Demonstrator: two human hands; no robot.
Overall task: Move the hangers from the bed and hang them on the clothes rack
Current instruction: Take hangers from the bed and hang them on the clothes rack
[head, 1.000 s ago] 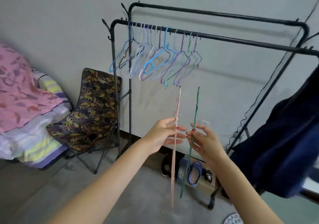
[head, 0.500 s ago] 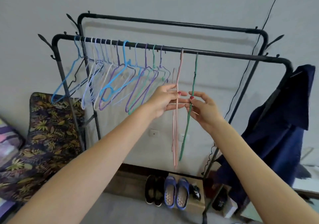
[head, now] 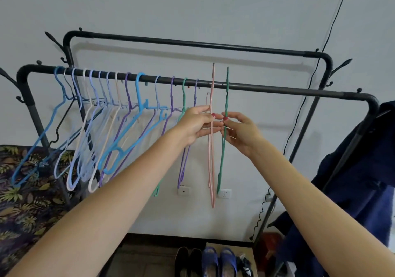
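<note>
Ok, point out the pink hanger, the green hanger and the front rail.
pink hanger [head: 211, 159], head view, lower shaft below the left hand.
green hanger [head: 222, 159], head view, shaft below the right hand.
front rail [head: 277, 89], head view, bare stretch right of the hangers.

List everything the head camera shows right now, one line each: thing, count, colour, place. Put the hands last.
clothes rack: one, black, two rails, against the wall
hung hangers: over a dozen, blue, lilac, white, purple, teal, on the front rail's left half
pink hanger: one or two, seen edge-on, hook above the front rail, held
green hanger: one, edge-on, hook at the front rail, held
navy garment: one, dark blue, on the rack's right end
floral chair: one, dark with leaf print, lower left
shoes: black pair and blue pair, on the floor under the rack
wall sockets: two, white, low on the wall
left hand: pinches the pink hanger
right hand: pinches the green hanger
</note>
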